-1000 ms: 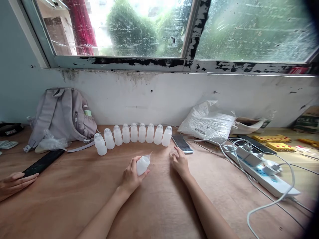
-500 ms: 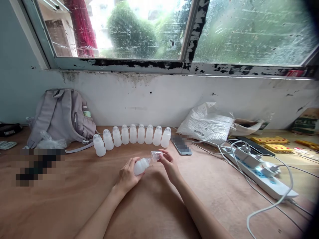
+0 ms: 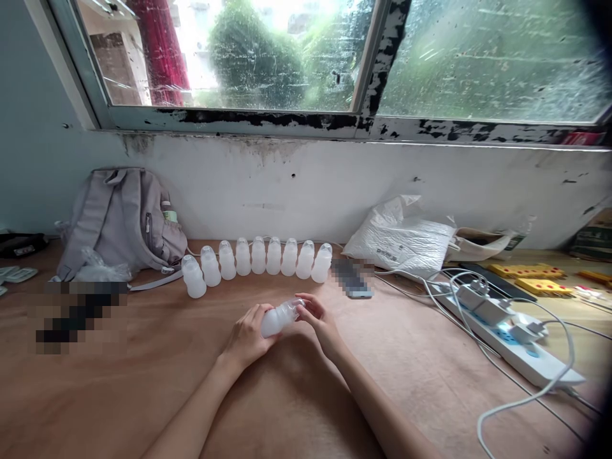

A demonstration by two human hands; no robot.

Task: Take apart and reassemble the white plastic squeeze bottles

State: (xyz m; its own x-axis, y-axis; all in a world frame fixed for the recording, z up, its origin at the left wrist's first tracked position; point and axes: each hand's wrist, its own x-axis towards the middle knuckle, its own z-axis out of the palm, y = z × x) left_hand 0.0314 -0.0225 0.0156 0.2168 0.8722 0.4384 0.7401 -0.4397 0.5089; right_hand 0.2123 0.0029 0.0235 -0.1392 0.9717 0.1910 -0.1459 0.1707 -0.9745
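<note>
My left hand (image 3: 248, 335) grips a small white plastic bottle (image 3: 276, 319), tilted with its neck pointing right. My right hand (image 3: 318, 322) pinches the clear cap (image 3: 297, 307) sitting over the bottle's tip. Both hands hover just above the wooden table (image 3: 143, 370) near its middle. Behind them stands a curved row of several capped white bottles (image 3: 258, 258), upright and close together.
A grey backpack (image 3: 122, 220) leans on the wall at the left. A phone (image 3: 352, 280) lies right of the bottle row, beside a white plastic bag (image 3: 401, 239). A power strip (image 3: 507, 331) with plugs and white cables sits at the right, yellow blocks (image 3: 530, 274) behind it.
My right hand picked the clear cap off the table near the phone, carried it to the bottle's tip and now has it seated over the tip. The other person's hand at the left edge is gone.
</note>
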